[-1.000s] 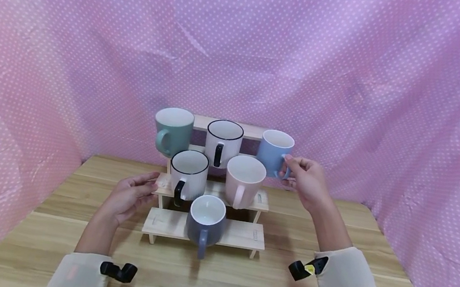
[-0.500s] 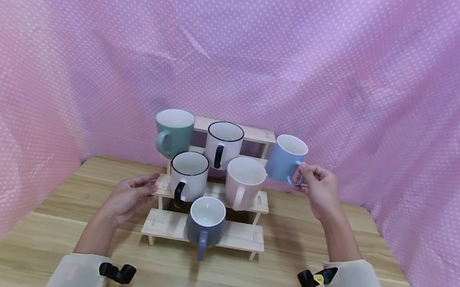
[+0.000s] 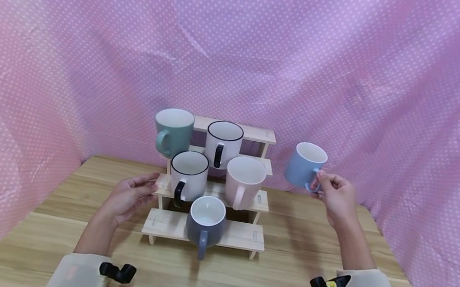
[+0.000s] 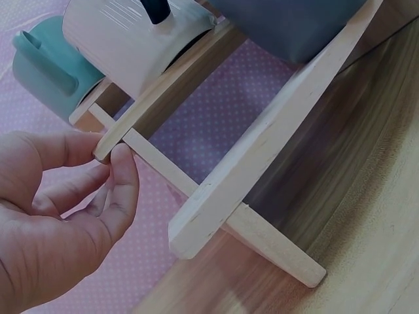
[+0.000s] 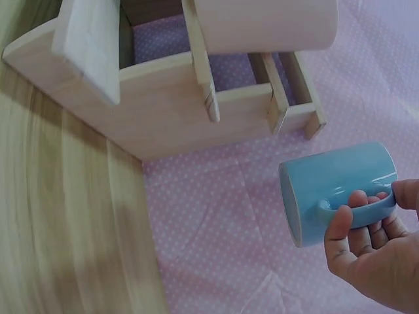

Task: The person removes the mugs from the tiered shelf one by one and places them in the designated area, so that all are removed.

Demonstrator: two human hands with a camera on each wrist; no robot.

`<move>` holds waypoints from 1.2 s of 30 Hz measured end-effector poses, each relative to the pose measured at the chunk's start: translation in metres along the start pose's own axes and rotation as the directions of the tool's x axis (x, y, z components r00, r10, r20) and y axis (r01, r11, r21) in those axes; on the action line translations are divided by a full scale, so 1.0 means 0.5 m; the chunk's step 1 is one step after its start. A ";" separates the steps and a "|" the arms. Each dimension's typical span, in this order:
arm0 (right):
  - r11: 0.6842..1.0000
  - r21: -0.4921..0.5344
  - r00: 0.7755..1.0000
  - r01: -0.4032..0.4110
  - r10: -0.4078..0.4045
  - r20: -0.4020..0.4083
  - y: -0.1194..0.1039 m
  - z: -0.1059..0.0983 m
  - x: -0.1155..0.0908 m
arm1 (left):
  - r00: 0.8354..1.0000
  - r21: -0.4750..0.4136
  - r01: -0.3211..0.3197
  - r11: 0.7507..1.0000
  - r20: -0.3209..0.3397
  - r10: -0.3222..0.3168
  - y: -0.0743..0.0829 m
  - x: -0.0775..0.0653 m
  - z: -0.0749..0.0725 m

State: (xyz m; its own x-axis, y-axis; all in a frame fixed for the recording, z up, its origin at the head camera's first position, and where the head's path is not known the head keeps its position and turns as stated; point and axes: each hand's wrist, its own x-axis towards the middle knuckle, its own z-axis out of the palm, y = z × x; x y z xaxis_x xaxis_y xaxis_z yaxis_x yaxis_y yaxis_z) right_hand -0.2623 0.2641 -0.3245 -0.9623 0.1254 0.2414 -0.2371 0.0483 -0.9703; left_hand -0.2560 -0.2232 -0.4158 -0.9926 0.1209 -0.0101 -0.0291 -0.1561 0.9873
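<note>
Off to the right of a stepped wooden rack (image 3: 240, 234), my right hand (image 3: 339, 199) holds a light blue mug (image 3: 299, 172) in the air by its handle. In the right wrist view, the fingers curl round the handle of the blue mug (image 5: 334, 176). My left hand (image 3: 125, 197) pinches the left end of the rack's middle board, as the left wrist view shows with thumb and fingers at the board (image 4: 141, 118). Nearest that hand on the board stands a white mug (image 3: 194, 185) with a black rim and handle. Beside it is a pink mug (image 3: 235, 184).
On a higher step stand a green mug (image 3: 179, 141) and another black-rimmed white mug (image 3: 231, 146). A grey mug (image 3: 212, 230) sits on the lowest step. The rack rests on a wooden table (image 3: 236, 283), with a pink dotted cloth (image 3: 245, 41) hanging behind and at both sides.
My right hand has carried the blue mug away from the rack's upper right, to the right and slightly lower in view. The left hand has stayed in place.
</note>
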 end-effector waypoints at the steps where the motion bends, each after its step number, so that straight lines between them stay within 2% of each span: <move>1: 1.000 -0.007 1.000 -0.004 0.004 -0.009 0.003 -0.004 -0.001 | 1.000 0.005 -0.001 1.000 -0.003 0.001 0.000 0.000 0.000; 8: 0.997 -0.035 0.996 -0.064 0.062 -0.060 0.033 -0.035 -0.007 | 1.000 0.048 -0.004 0.999 -0.019 0.005 0.003 -0.003 0.002; 21: 0.987 0.000 0.974 -0.161 0.159 -0.162 0.123 -0.098 0.005 | 0.999 0.050 -0.022 0.999 -0.022 0.023 0.010 -0.007 0.008; 30: 0.989 0.005 0.963 -0.150 0.147 -0.224 0.184 -0.146 0.023 | 0.999 0.054 -0.016 0.998 -0.039 0.018 0.005 -0.006 0.009; 36: 0.981 -0.132 0.961 -0.142 0.104 -0.257 0.211 -0.178 0.030 | 0.999 0.050 -0.021 0.999 -0.034 0.023 0.003 -0.006 0.007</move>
State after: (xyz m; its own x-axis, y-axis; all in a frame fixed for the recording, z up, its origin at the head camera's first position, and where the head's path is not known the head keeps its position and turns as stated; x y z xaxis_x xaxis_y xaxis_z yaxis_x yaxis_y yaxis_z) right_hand -0.2899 0.3595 -0.4215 -0.9151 0.3799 0.1351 -0.0788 0.1600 -0.9840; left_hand -0.2524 -0.2203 -0.4138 -0.9964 0.0839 0.0074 -0.0018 -0.1094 0.9940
